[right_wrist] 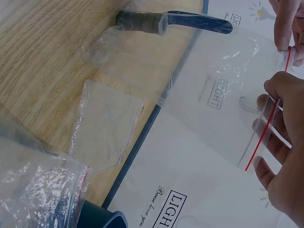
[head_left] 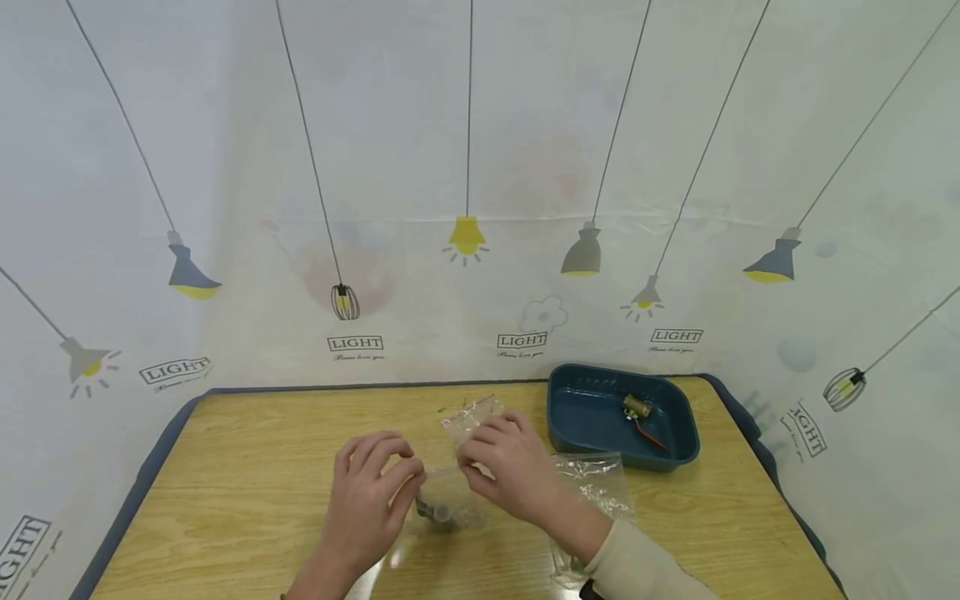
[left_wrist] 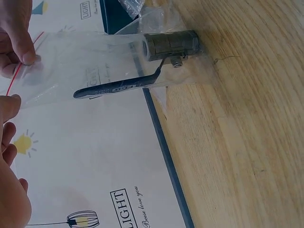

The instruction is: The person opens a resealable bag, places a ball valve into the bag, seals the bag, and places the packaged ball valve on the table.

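Observation:
A clear zip bag [left_wrist: 57, 71] with a red strip along its mouth hangs between my hands. In it lies a grey ball valve [left_wrist: 171, 46] with a long dark lever [right_wrist: 199, 23]; the valve is at the bag's bottom, close to the tabletop. My left hand [head_left: 371, 492] pinches one end of the bag's mouth between thumb and fingers. Farther along the red strip, my right hand [head_left: 513, 471] grips the mouth, thumb on one side and fingers on the other. In the head view, the hands partly hide the bag.
A dark blue bin [head_left: 573, 429] at the back right holds a brass valve with a red lever [head_left: 637, 407]. A larger crinkled zip bag [right_wrist: 42, 190] lies in front of the bin. A small flat clear bag [right_wrist: 107, 126] lies on the wooden table [head_left: 247, 467] beyond my hands.

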Motion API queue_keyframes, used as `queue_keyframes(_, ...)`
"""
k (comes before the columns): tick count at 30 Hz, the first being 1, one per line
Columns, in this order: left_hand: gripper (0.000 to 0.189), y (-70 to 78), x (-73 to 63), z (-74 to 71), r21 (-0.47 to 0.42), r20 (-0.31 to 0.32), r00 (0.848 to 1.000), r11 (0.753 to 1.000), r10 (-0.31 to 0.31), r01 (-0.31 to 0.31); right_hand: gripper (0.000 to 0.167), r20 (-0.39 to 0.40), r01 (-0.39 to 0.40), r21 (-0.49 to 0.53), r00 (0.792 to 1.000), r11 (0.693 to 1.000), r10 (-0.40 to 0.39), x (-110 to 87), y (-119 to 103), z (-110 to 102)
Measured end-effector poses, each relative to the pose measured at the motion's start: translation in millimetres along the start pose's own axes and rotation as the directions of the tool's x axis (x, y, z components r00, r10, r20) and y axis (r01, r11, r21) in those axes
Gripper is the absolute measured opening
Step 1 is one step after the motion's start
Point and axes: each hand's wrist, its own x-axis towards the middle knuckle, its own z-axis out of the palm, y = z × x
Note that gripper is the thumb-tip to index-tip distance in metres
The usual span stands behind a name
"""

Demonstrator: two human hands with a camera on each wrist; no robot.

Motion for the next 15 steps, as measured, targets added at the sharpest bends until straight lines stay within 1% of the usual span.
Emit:
queue_keyframes(6, 0.006, -0.3, -0.8, -1.6, 0.001, 0.008, 1.000, 1.000, -0.013, 0.013, 0.011, 0.003, -0.003, 0.002, 1.000, 1.000, 0.003, -3.3, 6, 0)
queue_keyframes(11, 0.008, -0.8, -2.8, -2.7, -0.007, 0.014, 0.999, 0.999, -0.036, 0.036, 0.012, 0.017, -0.025, -0.012, 1.000, 1.000, 0.025, -7.5, 11, -3)
queue_keyframes(15, 0.008, -1.6, -4.7, -3.2, -0.013, 0.014, 0.999, 0.999, -0.043, 0.043, 0.012, 0.028, -0.046, -0.019, 0.999, 0.999, 0.047, -12.2, 17, -5)
